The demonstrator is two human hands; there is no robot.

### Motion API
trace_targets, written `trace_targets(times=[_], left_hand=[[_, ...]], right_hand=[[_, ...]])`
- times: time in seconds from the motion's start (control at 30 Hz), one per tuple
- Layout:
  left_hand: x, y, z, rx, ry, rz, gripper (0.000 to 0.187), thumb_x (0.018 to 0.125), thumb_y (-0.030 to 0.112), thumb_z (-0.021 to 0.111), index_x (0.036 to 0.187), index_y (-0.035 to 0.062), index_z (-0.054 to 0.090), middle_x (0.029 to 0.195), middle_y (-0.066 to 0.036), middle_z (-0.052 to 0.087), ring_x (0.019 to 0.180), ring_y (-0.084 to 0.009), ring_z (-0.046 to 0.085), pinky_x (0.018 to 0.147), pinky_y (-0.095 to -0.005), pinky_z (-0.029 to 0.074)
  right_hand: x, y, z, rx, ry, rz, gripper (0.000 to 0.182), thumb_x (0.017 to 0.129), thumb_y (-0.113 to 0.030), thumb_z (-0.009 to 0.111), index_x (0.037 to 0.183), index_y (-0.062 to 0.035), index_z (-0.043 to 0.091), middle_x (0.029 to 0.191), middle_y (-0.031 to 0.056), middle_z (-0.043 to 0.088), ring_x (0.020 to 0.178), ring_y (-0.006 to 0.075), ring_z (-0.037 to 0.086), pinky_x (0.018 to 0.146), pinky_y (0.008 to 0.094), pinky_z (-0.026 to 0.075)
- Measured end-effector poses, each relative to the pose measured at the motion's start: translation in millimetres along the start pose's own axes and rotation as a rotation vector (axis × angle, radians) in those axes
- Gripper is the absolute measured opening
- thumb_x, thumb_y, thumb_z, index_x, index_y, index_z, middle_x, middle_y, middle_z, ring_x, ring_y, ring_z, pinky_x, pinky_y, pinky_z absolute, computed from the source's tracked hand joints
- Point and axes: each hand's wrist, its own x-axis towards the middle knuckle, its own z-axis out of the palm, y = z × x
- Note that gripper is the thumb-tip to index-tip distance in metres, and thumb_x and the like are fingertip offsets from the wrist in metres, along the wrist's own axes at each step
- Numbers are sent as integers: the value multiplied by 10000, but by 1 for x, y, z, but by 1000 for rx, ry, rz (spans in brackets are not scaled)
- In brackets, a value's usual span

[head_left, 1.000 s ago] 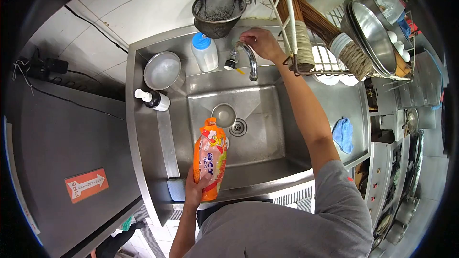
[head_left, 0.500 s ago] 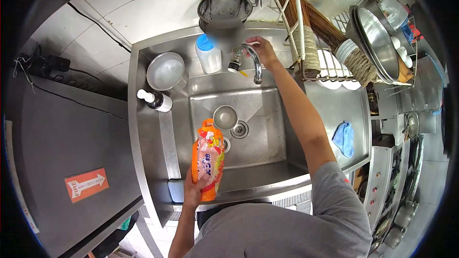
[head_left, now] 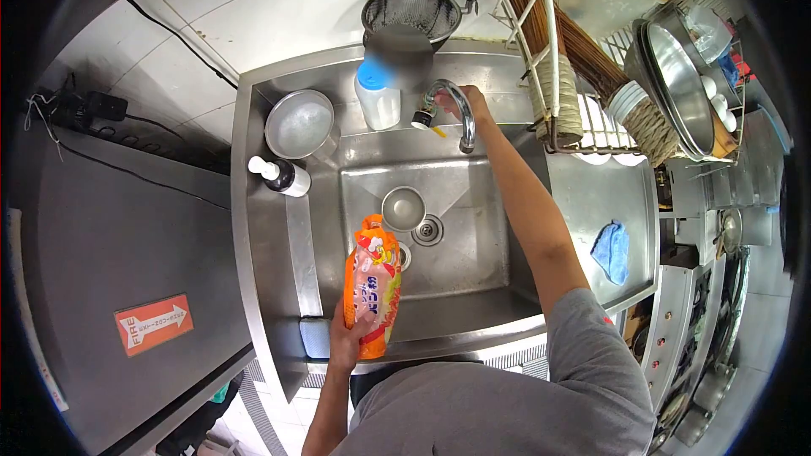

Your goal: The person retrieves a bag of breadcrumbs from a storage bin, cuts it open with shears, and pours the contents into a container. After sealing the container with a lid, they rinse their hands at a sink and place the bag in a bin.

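Note:
My left hand (head_left: 353, 336) is closed round an orange bag of panko breadcrumbs (head_left: 373, 291), held upright over the front of the steel sink (head_left: 473, 266). At the back, my right hand (head_left: 467, 103) is closed at the faucet (head_left: 460, 114); its fingertips are partly hidden behind the curved spout. No water stream shows. A small metal bowl (head_left: 403, 209) sits in the basin beside the drain (head_left: 428, 230). Next to the faucet stand a small dark-labelled bottle (head_left: 421, 119) and a clear bottle with a blue cap (head_left: 380, 101).
Left of the basin are a metal pot (head_left: 300, 124) and a white-topped pump bottle (head_left: 280, 176). A blue sponge (head_left: 315, 338) lies at the front left. On the right are a blue cloth (head_left: 610, 252) and a wire rack (head_left: 553, 59). A mesh strainer (head_left: 410, 13) hangs at the back.
My right hand has moved in closer behind the faucet, its fingers now less visible. The bag stays in my left hand, almost unmoved. The view has shifted slightly.

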Motion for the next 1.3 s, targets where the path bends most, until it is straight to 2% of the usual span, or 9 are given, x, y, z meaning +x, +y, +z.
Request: trace_targets(times=[0.23, 0.3, 0.43, 0.5, 0.6, 0.83, 1.0, 1.23, 1.3], left_hand=[[0, -3, -1, -34, -4, 20, 515, 863, 115, 706, 1304, 1, 464, 1116, -99, 622, 976, -172, 624, 865, -307, 526], [1, -4, -2, -50, -7, 25, 528, 863, 124, 709, 1312, -2, 461, 1117, -99, 622, 979, -171, 623, 870, -308, 524], [6, -9, -7, 11, -19, 33, 581, 859, 157, 724, 1341, -10, 446, 1126, -105, 621, 985, -175, 621, 887, -313, 516], [6, -10, -7, 4, -39, 13, 597, 856, 165, 728, 1348, -13, 441, 1130, -107, 621, 986, -177, 620, 890, -314, 514], [6, -16, -10, -11, -37, 23, 594, 854, 162, 727, 1344, -16, 444, 1133, -109, 621, 992, -178, 620, 887, -312, 513], [4, -14, -8, -24, -21, 0, 586, 843, 159, 731, 1326, -19, 452, 1125, -105, 620, 985, -175, 620, 883, -311, 515], [8, -8, -2, 1, -34, 2, 575, 844, 154, 721, 1325, -14, 456, 1134, -109, 617, 995, -176, 618, 891, -315, 512], [14, -11, -4, -19, -71, 36, 614, 835, 144, 735, 1353, -9, 443, 1163, -112, 619, 1018, -180, 621, 902, -320, 511], [16, -2, 0, -21, -76, 53, 620, 834, 141, 740, 1357, -9, 442, 1167, -112, 621, 1019, -180, 623, 906, -320, 511]], right_hand=[[-2, 0, -2, -284, 149, -420, 225, 747, -242, 808, 878, -65, 762, 837, 131, 728, 744, 274, 690, 716, 335, 538], [0, -4, -4, -399, 227, -521, 334, 651, -289, 847, 825, -24, 743, 928, 194, 690, 869, 351, 654, 806, 384, 523], [-5, -15, -10, -255, 233, -353, 367, 654, -320, 857, 809, -10, 735, 955, 204, 685, 842, 359, 661, 792, 379, 532], [21, 27, -3, -236, 114, -334, 387, 656, -336, 865, 819, -10, 736, 930, 202, 694, 821, 346, 677, 770, 378, 536], [6, 6, -2, -121, 83, -134, 386, 669, -336, 863, 836, -11, 741, 879, 201, 704, 802, 331, 693, 758, 373, 538], [-1, -18, -5, -284, 127, -109, 335, 689, -279, 828, 864, -6, 744, 882, 225, 707, 819, 312, 704, 750, 369, 538], [-1, -32, -20, -23, 80, -328, 143, 858, -113, 677, 962, -37, 740, 965, 127, 695, 921, 222, 634, 816, 321, 499], [-95, -130, -81, -98, 50, -462, 154, 834, -98, 706, 973, -40, 735, 940, 91, 653, 928, 181, 608, 816, 305, 485], [-115, -129, -95, -258, 72, -683, 158, 797, -89, 731, 950, -48, 737, 924, 74, 644, 908, 159, 617, 781, 300, 492]])
